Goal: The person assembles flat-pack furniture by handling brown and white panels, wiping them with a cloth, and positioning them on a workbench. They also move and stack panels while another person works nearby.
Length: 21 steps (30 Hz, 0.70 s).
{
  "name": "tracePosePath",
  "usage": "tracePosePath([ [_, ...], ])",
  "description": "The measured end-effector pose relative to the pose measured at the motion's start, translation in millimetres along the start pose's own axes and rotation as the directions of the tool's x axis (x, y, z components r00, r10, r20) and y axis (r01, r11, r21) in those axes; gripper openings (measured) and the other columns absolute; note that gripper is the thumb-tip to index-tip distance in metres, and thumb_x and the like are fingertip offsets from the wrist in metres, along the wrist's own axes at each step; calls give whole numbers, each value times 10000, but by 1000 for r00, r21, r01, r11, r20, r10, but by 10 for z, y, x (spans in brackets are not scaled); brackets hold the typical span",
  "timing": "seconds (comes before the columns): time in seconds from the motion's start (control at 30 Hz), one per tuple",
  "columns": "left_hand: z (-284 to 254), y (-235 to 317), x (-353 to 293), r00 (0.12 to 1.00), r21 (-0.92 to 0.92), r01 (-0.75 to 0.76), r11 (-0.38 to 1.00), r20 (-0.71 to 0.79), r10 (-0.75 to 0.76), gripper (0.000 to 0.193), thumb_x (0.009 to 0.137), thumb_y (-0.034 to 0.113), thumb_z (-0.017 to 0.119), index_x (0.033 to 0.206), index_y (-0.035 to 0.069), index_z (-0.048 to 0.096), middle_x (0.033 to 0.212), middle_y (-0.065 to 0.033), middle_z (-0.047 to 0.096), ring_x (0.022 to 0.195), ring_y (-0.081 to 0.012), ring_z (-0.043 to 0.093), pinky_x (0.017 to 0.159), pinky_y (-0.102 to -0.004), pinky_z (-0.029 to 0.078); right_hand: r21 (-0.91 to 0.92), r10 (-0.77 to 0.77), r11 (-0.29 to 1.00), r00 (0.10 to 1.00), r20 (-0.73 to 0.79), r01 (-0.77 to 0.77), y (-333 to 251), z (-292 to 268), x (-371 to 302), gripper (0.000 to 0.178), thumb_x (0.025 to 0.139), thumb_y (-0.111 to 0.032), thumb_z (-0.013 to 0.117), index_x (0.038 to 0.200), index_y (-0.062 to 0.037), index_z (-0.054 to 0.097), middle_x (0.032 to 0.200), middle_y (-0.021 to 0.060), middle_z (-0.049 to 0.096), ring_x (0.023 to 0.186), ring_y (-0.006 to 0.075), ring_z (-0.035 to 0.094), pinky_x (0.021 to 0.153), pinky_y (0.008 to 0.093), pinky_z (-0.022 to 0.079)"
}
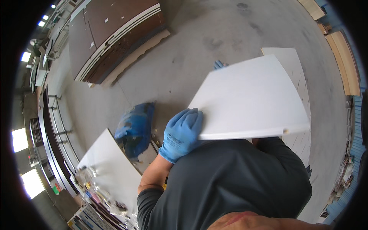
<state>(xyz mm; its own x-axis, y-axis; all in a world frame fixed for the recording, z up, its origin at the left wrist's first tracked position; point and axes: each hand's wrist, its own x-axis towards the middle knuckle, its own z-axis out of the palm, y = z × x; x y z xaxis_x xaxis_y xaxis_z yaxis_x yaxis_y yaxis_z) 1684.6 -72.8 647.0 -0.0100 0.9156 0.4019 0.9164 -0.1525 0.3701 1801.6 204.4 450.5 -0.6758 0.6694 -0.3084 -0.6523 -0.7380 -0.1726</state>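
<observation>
A white board (253, 96) is tilted in front of my chest, with a small hole near its right corner. My left hand (181, 132), in a blue glove, is closed on the board's near left corner, fingers together over the edge. My right arm passes behind the board, which hides most of it. Past the far left edge, blue gloved fingertips of what looks like my right hand (218, 64) stick out; how they grip is hidden. Under the board, to the right, lies another long pale panel (285, 57) with thin dark marks.
A stack of brown panels (115, 23) stands at the far left. Left of me are a blue plastic sack (134, 128) and a white tabletop (111, 157) with clear plastic bags. A metal rack (61, 130) runs along the left. Wooden boards (343, 61) lean at the right wall.
</observation>
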Motion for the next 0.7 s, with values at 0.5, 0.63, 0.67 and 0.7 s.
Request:
tracePosePath([
  [0.5,598,-3940,4277,993,-239,-112,965,14,119,536,726,234,821,1199,1,726,1146,-169,730,1002,-344,732,845,-421,602,-42,-432,896,845,-315,442,-1587,1022,4805,734,1055,-686,359,1527,-140,492,1501,51,526,1375,289,491,1186,479,360],
  [0.63,1151,-4695,5512,969,-428,222,876,199,-148,384,860,299,807,1117,25,732,979,-178,739,857,-385,722,772,-442,583,-257,-583,809,665,-467,529,-2522,708,5766,715,1061,-667,358,1562,-169,464,1550,34,495,1414,293,462,1214,486,338],
  [0.67,1313,-4853,5804,943,-471,314,824,254,-214,369,886,329,798,1078,20,731,917,-180,734,829,-394,716,761,-450,582,-337,-606,795,639,-474,504,-2776,630,6042,711,1062,-663,358,1570,-176,457,1562,30,487,1424,294,455,1222,488,332],
  [0.7,1468,-5046,6109,966,-532,245,811,60,-252,380,923,376,789,1015,14,716,839,-171,727,756,-363,720,703,-441,570,-423,-610,790,644,-462,444,-3005,581,6390,757,1044,-705,357,1579,-178,451,1588,41,468,1434,300,452,1224,493,336],
])
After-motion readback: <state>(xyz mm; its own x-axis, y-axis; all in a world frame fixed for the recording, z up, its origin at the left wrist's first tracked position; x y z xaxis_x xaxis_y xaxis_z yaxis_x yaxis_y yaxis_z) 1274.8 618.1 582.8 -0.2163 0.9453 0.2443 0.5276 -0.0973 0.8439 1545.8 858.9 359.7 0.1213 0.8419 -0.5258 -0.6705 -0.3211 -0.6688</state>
